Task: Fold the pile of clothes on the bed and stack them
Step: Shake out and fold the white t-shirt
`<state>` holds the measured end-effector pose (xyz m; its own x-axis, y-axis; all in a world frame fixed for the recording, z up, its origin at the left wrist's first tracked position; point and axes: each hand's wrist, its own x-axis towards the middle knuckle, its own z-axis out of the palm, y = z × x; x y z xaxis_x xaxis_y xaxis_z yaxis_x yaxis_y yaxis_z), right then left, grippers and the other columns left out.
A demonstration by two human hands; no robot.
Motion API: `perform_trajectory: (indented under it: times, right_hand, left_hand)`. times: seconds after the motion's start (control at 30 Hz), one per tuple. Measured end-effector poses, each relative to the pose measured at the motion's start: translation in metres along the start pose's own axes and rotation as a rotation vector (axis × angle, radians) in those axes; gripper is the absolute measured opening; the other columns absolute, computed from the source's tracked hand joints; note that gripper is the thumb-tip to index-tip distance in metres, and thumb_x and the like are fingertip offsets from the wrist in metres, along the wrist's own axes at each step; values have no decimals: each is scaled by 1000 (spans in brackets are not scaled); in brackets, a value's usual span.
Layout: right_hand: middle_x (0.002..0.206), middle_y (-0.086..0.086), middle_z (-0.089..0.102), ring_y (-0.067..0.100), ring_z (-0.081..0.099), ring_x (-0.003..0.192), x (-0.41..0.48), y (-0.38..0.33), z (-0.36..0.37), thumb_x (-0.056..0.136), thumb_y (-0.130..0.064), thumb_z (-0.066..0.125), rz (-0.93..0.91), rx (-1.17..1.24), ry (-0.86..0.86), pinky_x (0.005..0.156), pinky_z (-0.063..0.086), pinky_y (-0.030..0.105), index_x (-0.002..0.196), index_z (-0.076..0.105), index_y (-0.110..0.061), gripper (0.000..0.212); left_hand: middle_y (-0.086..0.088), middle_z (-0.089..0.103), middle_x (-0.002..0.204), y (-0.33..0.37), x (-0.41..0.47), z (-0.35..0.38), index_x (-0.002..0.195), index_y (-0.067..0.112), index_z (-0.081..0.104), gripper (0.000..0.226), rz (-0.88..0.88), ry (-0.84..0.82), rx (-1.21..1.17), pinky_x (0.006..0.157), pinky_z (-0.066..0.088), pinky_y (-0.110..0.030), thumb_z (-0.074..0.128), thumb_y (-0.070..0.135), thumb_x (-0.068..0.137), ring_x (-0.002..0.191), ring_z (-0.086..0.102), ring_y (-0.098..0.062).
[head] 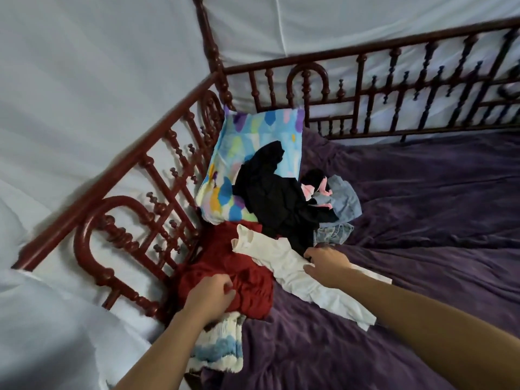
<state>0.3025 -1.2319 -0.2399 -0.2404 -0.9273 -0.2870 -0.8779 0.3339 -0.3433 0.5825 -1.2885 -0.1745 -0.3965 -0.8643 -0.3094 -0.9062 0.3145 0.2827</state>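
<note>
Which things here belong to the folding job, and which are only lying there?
For the job: red garment, white top, black garment, denim piece, blue-and-white cloth.
Just there: colourful pillow, purple bedspread, wooden bed rail.

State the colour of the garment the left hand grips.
Dark red: the garment gripped by the left hand, head view.

no readable text, labels, brands, numbers or signs in view. clothes (277, 198): plain or patterned fabric, no legible print or tags. pillow (225, 164): colour blotches only, no lettering. bed rail (132, 161): no markings.
</note>
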Motion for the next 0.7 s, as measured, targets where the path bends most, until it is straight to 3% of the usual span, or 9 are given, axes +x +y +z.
perform_trajectory:
  times: [0.2,0.43,0.6,0.7]
  right_hand:
    - [120,1,62,26,58,109,74,0,31,91,-42,51,103,12,-79,86,46,34,126,54,-27,38]
    - [124,5,61,28,56,114,207,-31,78,90,-40,53,87,75,-157,89,45,36,126,55,-27,39]
    - [119,7,62,31,57,109,286,-55,109,88,-35,54,75,180,-134,82,45,34,120,58,-25,33]
    - [114,8,63,33,58,106,323,-70,125,88,-33,55,19,248,-76,76,42,32,115,58,-23,29]
  left_hand:
    - [4,67,93,-31,85,22,99,24,66,17,2,-90,-24,79,49,-28,59,34,87,91,62,-15]
    - [4,68,95,-75,164,55,101,23,66,17,-64,-149,-70,84,47,-26,57,30,89,96,62,-15]
    - [6,64,99,-101,216,80,108,24,64,19,-75,-164,-69,80,43,-21,55,29,92,98,60,-13]
    - [4,59,109,-109,253,97,111,23,63,21,-59,-122,-80,87,46,-26,54,22,92,100,59,-15]
